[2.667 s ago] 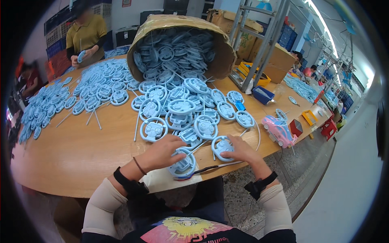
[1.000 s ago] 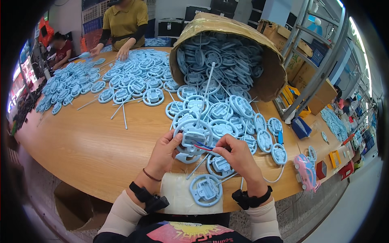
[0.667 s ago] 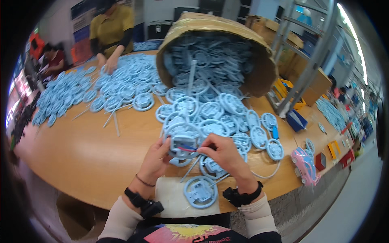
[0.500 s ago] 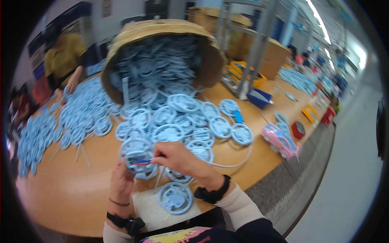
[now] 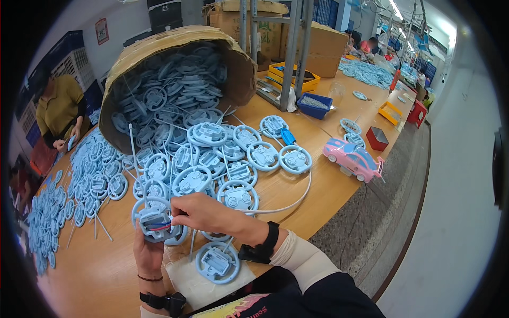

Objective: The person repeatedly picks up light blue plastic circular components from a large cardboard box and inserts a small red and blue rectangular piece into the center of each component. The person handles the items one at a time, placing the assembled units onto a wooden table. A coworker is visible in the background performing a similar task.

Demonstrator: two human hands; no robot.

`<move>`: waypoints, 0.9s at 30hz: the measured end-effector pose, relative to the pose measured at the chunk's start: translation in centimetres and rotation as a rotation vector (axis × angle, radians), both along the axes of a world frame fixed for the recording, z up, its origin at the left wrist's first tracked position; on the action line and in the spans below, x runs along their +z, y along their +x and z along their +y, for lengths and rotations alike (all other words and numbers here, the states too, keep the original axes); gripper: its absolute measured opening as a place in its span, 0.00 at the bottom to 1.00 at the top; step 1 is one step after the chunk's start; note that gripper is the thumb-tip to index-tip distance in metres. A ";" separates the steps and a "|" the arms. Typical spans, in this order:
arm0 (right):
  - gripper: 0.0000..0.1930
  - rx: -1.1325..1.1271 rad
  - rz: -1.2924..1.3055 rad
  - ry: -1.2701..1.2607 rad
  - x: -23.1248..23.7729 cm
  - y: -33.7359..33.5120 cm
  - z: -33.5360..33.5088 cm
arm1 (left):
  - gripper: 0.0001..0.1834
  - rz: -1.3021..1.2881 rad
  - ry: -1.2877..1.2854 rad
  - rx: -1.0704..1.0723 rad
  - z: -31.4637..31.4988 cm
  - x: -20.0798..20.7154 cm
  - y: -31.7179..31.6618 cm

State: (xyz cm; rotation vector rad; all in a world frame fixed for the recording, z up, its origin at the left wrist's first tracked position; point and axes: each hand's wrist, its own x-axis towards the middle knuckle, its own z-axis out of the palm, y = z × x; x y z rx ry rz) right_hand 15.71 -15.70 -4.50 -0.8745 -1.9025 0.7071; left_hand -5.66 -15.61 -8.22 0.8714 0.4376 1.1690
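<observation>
My left hand (image 5: 148, 255) grips a light-blue toy steering wheel (image 5: 150, 218) from below, with its hollow centre housing facing up. Thin red and blue wires (image 5: 160, 226) lie across that housing. My right hand (image 5: 204, 213) is closed in a pinch at the wheel's right side, where the wires reach its fingertips. Close by the left wrist, another light-blue wheel (image 5: 217, 262) lies hollow side up on a pale sheet (image 5: 185, 275). Just beyond my hands are several more wheels (image 5: 193, 180), some with thin rods. A white cable (image 5: 289, 205) curves out from behind my right hand.
A tipped cardboard drum (image 5: 114, 95) spills wheels onto the table (image 5: 101, 265). Further right are a blue bin (image 5: 314, 108), a metal frame (image 5: 291, 58), a pink toy car (image 5: 352, 158) and a red box (image 5: 377, 139). At the far left, a person (image 5: 61, 106) handles wheel parts.
The view has swung right, so the scene sits further left and is sharper. My hands stay together at the held wheel. The wheel on the sheet now shows its hollow housing more plainly.
</observation>
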 end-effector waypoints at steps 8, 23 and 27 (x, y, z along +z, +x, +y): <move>0.08 -0.262 -0.010 -0.061 0.1 2.8 0.6 | 0.26 0.015 0.092 0.365 12.7 0.3 -8.3; 0.06 -0.420 -0.118 0.023 1.0 2.1 0.1 | 0.31 1.691 1.099 0.574 -0.7 0.3 3.7; 0.08 -0.249 -0.096 0.025 0.5 2.2 0.4 | 0.22 1.657 0.839 0.617 1.2 -0.5 0.7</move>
